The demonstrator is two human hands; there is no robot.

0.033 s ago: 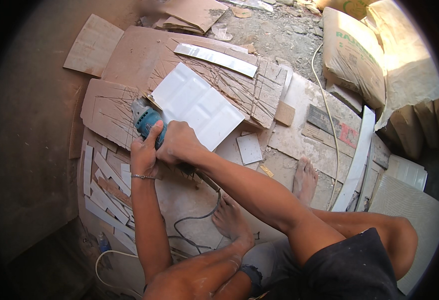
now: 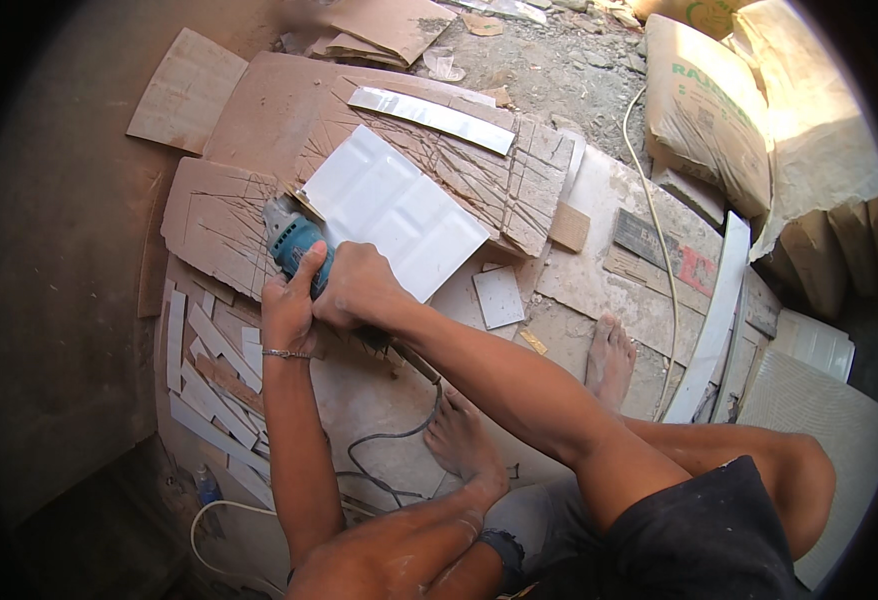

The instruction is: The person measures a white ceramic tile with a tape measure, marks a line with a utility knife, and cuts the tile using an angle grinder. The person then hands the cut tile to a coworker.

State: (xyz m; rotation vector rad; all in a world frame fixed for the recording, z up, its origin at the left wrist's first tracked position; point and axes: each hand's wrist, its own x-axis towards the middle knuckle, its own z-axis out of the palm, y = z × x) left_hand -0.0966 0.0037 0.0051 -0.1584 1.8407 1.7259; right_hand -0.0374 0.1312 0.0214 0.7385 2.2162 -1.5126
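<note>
A teal angle grinder [image 2: 297,240] is held between my two hands, its grey head at the left corner of a white tile [image 2: 399,215]. My left hand [image 2: 289,305] wraps the grinder's body from the left, a bracelet on its wrist. Across from it, my right hand [image 2: 364,288] closes round the rear of the body, partly hiding it. The tile has a raised block pattern and lies slanted on a scored brownish board [image 2: 209,205]. The disc's contact with the tile is too small to make out. A dark cord [image 2: 364,450] trails from the grinder past my foot.
Narrow cut tile strips [image 2: 214,345] lie left of my left forearm. A white strip [image 2: 434,118] rests beyond the tile, and a small white offcut [image 2: 499,297] right of it. Filled sacks [image 2: 709,110] stand at the far right. A pale cable [image 2: 659,220] crosses the floor near my bare feet.
</note>
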